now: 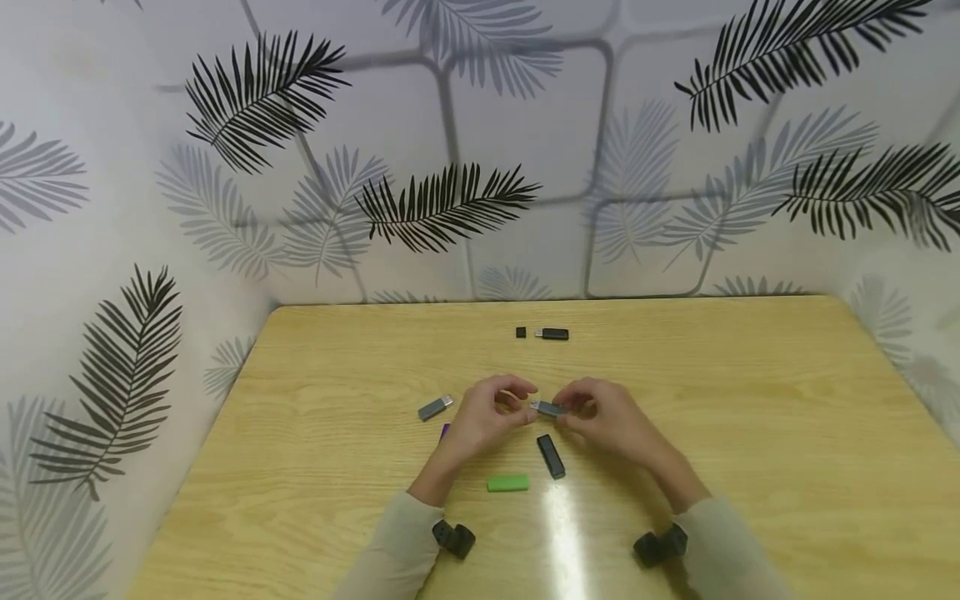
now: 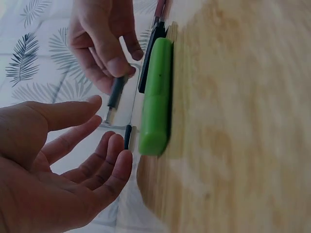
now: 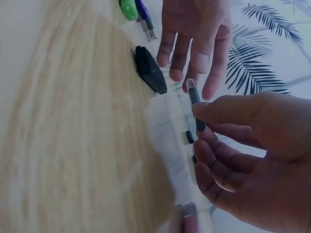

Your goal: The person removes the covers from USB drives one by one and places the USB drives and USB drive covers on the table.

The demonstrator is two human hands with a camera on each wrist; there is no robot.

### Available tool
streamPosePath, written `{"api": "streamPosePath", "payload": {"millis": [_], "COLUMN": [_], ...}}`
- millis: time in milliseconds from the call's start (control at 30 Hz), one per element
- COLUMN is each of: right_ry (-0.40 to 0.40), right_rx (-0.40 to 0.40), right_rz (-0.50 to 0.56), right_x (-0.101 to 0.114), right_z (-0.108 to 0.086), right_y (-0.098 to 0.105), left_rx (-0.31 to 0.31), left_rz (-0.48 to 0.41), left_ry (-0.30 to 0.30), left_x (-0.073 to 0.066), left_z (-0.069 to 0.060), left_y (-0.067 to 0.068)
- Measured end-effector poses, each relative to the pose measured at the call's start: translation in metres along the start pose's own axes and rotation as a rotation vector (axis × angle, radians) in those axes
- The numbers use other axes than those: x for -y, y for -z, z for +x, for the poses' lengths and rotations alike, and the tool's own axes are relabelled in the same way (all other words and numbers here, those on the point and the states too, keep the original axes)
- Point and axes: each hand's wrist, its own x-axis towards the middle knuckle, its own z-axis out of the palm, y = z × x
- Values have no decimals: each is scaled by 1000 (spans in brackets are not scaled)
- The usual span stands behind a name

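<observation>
My right hand (image 1: 611, 421) pinches a grey USB stick (image 1: 549, 408) between thumb and fingers, its metal plug pointing left. In the right wrist view the thumb lies along the body of this grey USB stick (image 3: 197, 109), and the plug is bare. My left hand (image 1: 483, 417) is just left of the plug. Its fingers are parted and loosely bent, as the left wrist view shows of the left hand (image 2: 63, 165), with nothing held between them. Below the hands lies a black USB stick (image 1: 551, 456); a green stick (image 1: 507, 482) lies nearer me.
Left of my left hand, another grey USB stick (image 1: 435, 407) lies on the wooden table (image 1: 315, 467), beside a partly hidden purple object (image 1: 445, 430). Towards the back edge are a small black cap (image 1: 521, 332) and an uncapped black USB stick (image 1: 553, 334). A leaf-patterned covering (image 1: 525, 250) stands behind.
</observation>
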Motion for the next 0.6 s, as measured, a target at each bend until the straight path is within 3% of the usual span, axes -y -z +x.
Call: {"api": "streamPosePath", "payload": {"millis": [233,600], "right_ry": [11,116], "right_rx": [-24,-60], "right_rz": [46,78], "right_x": [11,21], "right_z": [-4,-9], "right_y": [9,20], "left_rx": [20,3], "left_rz": [-50,-163], "left_ry": [-6,-109], "left_x": [-2,-9], "left_z": [0,1], "left_y": [-2,0]}}
